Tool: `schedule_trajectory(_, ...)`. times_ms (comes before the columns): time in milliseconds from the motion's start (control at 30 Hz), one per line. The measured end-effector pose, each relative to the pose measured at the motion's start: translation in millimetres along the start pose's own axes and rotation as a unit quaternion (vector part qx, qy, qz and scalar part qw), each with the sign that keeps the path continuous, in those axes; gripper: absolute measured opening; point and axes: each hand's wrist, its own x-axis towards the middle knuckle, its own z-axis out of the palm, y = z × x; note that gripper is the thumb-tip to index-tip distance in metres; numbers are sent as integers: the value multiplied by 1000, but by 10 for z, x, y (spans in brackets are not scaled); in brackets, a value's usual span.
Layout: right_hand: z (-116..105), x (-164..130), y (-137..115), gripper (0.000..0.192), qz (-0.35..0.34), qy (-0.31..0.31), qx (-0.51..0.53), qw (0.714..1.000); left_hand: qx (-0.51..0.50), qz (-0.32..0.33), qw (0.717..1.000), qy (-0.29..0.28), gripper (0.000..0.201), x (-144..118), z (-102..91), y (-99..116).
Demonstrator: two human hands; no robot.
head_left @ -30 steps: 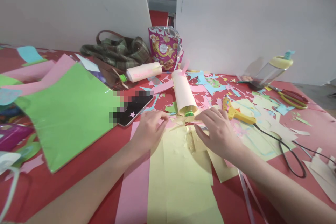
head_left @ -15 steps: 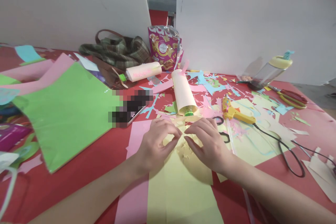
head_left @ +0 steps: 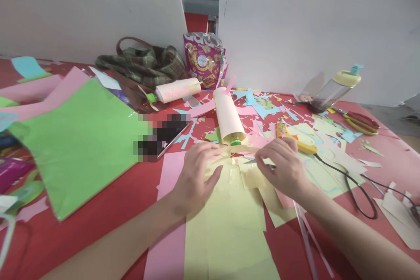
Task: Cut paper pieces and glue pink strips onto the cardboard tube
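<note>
At the far end of the yellow paper (head_left: 232, 227), the left hand (head_left: 198, 175) and the right hand (head_left: 284, 164) sit apart, one on either side.
Left thumb and fingers stand apart, with the sheet below and to their right and pink paper (head_left: 166, 232) beneath the wrist; whether those fingertips touch anything cannot be told. Right fingers curl down beside the end of a thin yellow strip (head_left: 243, 149), with scissors (head_left: 250, 160) partly hidden under them; whether they clamp either cannot be told. Just beyond the gap between the hands lies a pale cylinder (head_left: 229, 113), a green cap (head_left: 235, 142) at its near end. Right behind the right hand is a yellow glue gun (head_left: 306, 146); left of the left hand, a dark phone (head_left: 169, 136).
</note>
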Motion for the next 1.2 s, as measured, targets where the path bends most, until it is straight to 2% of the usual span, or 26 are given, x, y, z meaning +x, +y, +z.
schedule_trajectory(100,30,-87,212,12,33,22,-36,999,1,-52,998,-19,25,14,19,-40)
schedule_trajectory(200,91,-144,290,15,42,-17,-52,998,-1,-104,993,-51,20,25,35,-70)
schedule_trajectory(333,164,-129,248,19,39,-58,-78,994,2,-142,987,-76,12,42,53,-106)
schedule_trajectory(567,254,-106,233,22,51,-79,-110,990,7,-140,988,-67,9,30,63,-140)
schedule_trajectory(1200,309,-79,214,25,29,-38,-168,985,8,-130,990,-59,7,75,44,-93)
